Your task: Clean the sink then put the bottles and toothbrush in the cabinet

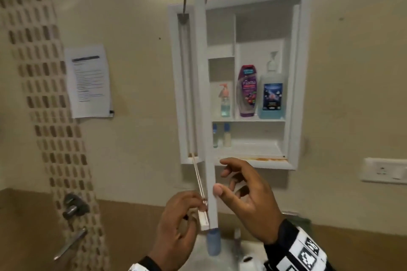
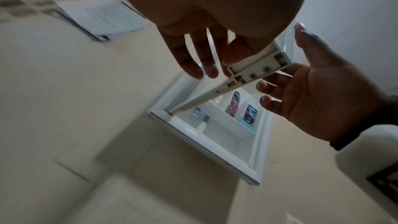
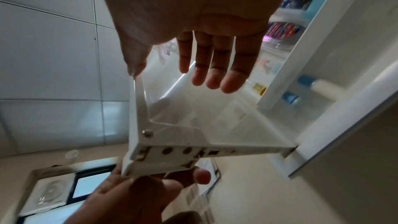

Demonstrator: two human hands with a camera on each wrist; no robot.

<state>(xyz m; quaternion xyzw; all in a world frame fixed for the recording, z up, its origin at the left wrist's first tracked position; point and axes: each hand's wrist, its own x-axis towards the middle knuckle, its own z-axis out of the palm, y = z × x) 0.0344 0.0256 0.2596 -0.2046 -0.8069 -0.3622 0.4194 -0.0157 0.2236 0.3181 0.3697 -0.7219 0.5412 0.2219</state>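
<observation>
The white wall cabinet [image 1: 296, 72] stands open, its door [image 1: 203, 94] swung out edge-on toward me. My left hand [image 1: 201, 203] holds the door's lower corner, fingers on its outer face and thumb beneath. My right hand [image 1: 226, 180] is on the other side, thumb tip touching the door's edge, fingers loose and holding nothing. Inside stand a purple bottle [image 1: 247, 91], a blue-labelled pump bottle [image 1: 272, 94], a small pink-pump bottle [image 1: 225, 100] and two small blue-capped bottles [image 1: 226, 135]. A blue-capped bottle [image 1: 213, 242] stands below the door at the white sink [image 1: 253, 251]. No toothbrush shows.
A printed notice [image 1: 89, 81] hangs on the wall left of the cabinet. Metal taps [image 1: 73, 207] stick out at lower left beside a strip of patterned tiles. A wall socket [image 1: 384, 170] sits to the right. The cabinet's bottom shelf [image 1: 259, 147] has bare room on its right side.
</observation>
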